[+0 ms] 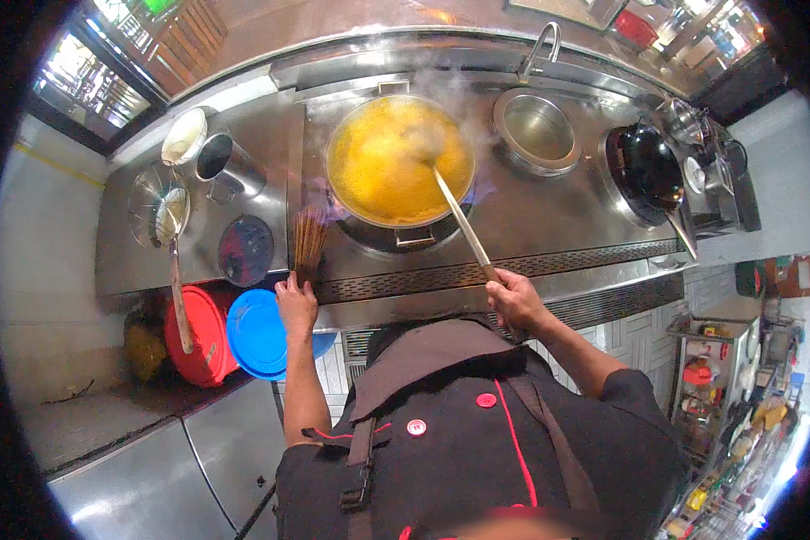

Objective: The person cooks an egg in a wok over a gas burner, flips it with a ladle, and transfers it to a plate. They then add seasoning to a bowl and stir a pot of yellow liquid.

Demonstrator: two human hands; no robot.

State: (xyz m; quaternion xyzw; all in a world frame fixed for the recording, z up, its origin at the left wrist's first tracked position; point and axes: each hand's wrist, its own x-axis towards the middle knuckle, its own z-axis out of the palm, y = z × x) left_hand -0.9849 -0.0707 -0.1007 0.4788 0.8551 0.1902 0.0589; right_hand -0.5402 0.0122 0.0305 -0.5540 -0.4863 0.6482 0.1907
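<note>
A large steel pot [378, 158] full of yellow, foamy liquid steams on a burner, with bluish flame beside its rim. My right hand [515, 300] is closed around the wooden grip of a long-handled ladle [460, 216], whose head is sunk in the liquid and hidden. My left hand [298, 304] grips the lower end of a bundled bamboo wok brush [309, 237] at the stove's front edge, left of the pot. The brush's bristles point away from me, near the burner.
Right of the pot are a round water basin [538, 131], a faucet [541, 50] and a black wok [648, 165]. To the left stand a steel cylinder [224, 162], a wire strainer [152, 206] and a dark round disc [246, 250]. Red [192, 337] and blue [260, 334] containers sit below.
</note>
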